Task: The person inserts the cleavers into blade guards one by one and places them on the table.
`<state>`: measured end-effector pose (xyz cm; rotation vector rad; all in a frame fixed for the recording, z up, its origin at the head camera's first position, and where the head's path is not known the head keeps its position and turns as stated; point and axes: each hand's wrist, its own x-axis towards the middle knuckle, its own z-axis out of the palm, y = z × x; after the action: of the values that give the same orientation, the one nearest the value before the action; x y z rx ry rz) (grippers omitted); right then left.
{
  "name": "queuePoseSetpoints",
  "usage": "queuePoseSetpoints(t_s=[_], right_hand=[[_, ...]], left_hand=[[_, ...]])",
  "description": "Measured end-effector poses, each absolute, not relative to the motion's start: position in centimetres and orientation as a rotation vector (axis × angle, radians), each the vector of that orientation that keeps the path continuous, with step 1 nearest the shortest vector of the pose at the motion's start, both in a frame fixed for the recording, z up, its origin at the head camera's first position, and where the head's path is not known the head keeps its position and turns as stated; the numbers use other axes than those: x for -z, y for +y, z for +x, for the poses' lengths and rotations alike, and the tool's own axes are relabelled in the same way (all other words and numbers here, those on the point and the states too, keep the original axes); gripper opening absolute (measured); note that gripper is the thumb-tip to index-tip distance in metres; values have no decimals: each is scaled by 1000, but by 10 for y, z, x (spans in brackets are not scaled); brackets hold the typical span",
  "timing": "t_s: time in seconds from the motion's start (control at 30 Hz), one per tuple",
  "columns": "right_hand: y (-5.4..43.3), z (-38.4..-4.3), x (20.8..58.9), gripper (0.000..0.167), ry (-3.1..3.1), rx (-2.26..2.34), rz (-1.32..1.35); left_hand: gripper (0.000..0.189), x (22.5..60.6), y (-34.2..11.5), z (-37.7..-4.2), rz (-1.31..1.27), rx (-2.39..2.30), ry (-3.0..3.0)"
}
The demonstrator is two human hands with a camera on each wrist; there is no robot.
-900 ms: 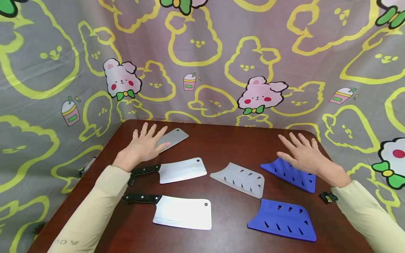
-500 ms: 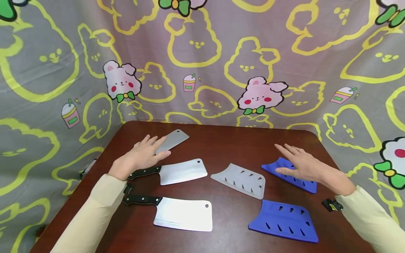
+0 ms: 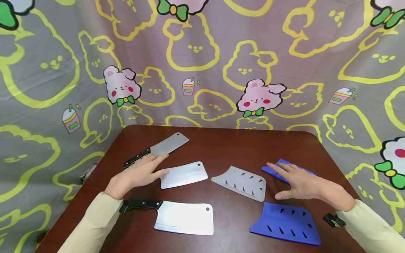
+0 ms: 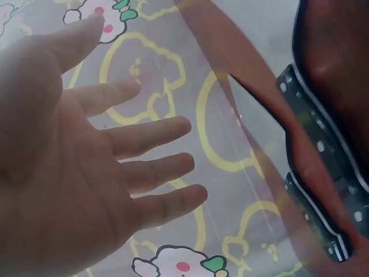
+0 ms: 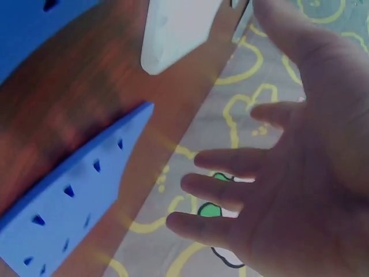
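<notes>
My left hand [image 3: 137,175], fingers extended and holding nothing, hovers over the handle of the middle cleaver [image 3: 185,174]. That handle is hidden beneath it in the head view. Behind lies a cleaver [image 3: 171,143] with a black handle, and in front another cleaver [image 3: 185,217] lies flat with its blade to the right. My right hand [image 3: 303,184] is above the table between two blue blade guards, its fingers spread and empty. It partly covers the far blue guard [image 3: 273,172]; the near blue guard [image 3: 286,223] shows whole. A whitish blade guard [image 3: 242,182] lies left of this hand.
Everything lies on a dark red-brown table [image 3: 227,147] with rounded far corners. A grey curtain [image 3: 209,42] with yellow outlines and rabbit prints stands behind and along both sides. Dark straps with small devices sit at both wrists.
Both hands have come down and nearer, uncovering the far cleaver's handle. The left hand now covers the middle cleaver's handle. The cleavers and guards have stayed put on the table.
</notes>
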<state>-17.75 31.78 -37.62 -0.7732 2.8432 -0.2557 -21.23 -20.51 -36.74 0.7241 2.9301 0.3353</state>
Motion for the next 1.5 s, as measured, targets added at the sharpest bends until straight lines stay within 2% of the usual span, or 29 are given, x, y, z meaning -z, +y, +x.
queuePoseSetpoints(t_s=[0.23, 0.5, 0.97, 1.07, 1.3, 1.5], right_hand=[[314, -159, 389, 113, 2703, 293, -684], [313, -143, 402, 119, 2598, 314, -552], [316, -136, 410, 119, 2590, 277, -521], [315, -135, 411, 118, 2597, 240, -531], [309, -139, 411, 117, 2581, 197, -470], [305, -145, 415, 116, 2544, 191, -434]], left_hand=[[68, 373, -204, -203, 710, -390, 2853], [71, 377, -202, -194, 634, -346, 2776], [80, 391, -200, -185, 484, -325, 2664], [77, 396, -199, -183, 474, -294, 2665], [52, 401, -195, -184, 475, -185, 2665], [45, 402, -198, -184, 484, -198, 2610]])
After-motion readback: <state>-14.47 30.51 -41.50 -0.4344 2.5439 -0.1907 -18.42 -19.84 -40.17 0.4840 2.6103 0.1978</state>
